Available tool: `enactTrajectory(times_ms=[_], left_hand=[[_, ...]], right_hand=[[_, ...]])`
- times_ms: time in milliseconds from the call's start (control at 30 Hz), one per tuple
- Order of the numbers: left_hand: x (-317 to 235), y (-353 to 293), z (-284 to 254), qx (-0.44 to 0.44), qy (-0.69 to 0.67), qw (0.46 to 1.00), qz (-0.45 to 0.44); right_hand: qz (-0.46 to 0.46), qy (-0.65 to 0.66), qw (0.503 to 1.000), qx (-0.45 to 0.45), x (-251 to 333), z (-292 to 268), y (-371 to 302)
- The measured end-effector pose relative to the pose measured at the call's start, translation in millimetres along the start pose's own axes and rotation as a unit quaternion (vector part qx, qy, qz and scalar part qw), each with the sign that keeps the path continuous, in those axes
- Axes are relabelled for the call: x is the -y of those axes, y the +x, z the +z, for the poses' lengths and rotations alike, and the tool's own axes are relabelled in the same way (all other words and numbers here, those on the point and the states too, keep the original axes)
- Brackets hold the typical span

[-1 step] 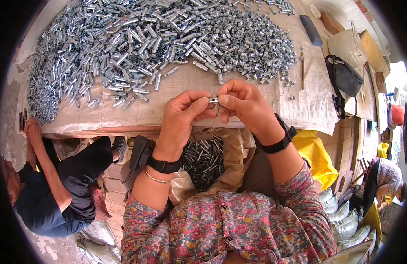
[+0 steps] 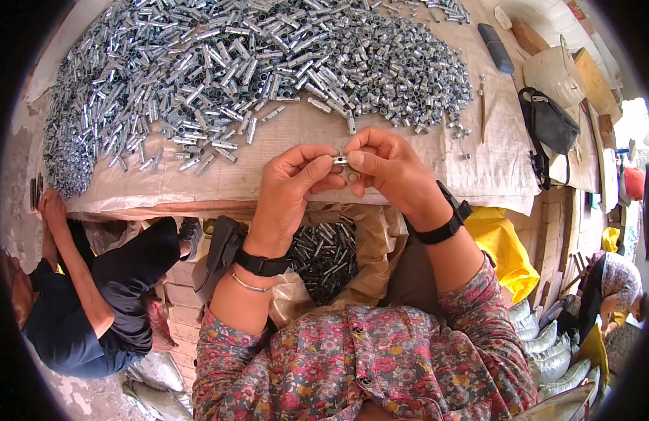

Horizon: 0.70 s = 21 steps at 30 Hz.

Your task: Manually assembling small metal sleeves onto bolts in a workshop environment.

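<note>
While long metal tubes (image 2: 219,67) lie heaped at upper left, the left hand (image 2: 294,175), near the frame's centre, pinches one end of a small metal piece (image 2: 340,161); just right of it, the right hand (image 2: 389,165) grips the other. Two-handed fingertip handling seems the step in hand; the next move likely calls for steady pinches. Against the earlier frame, nothing clearly differs.

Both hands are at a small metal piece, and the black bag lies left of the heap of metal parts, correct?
Not quite: the black bag lies right of the heap of metal parts, as the head view shows. The left hand and right hand are indeed at a small metal piece.
</note>
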<state>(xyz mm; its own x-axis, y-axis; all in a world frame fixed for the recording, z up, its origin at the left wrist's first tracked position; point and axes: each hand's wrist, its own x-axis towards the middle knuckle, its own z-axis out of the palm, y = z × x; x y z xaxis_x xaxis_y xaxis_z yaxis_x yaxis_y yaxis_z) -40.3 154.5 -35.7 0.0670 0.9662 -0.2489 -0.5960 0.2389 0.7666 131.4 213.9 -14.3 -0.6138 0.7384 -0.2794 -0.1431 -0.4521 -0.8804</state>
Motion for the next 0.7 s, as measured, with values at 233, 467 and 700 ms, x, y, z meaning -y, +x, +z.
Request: enactTrajectory(times_ms=[233,467,700], left_hand=[[-1,1,-1,0.011,-0.032,0.999,-0.012],[-11,-6,2,0.002,0.203,0.978,0.046],[-27,-10,3,0.055,0.564,0.796,0.213]], right_hand=[[-0.009,0.111,0.994,0.023,-7,7,4],[-0.219,-0.532,0.784,-0.233,14,-34,1],[-0.176,-0.671,0.674,-0.254,9,-45,9]])
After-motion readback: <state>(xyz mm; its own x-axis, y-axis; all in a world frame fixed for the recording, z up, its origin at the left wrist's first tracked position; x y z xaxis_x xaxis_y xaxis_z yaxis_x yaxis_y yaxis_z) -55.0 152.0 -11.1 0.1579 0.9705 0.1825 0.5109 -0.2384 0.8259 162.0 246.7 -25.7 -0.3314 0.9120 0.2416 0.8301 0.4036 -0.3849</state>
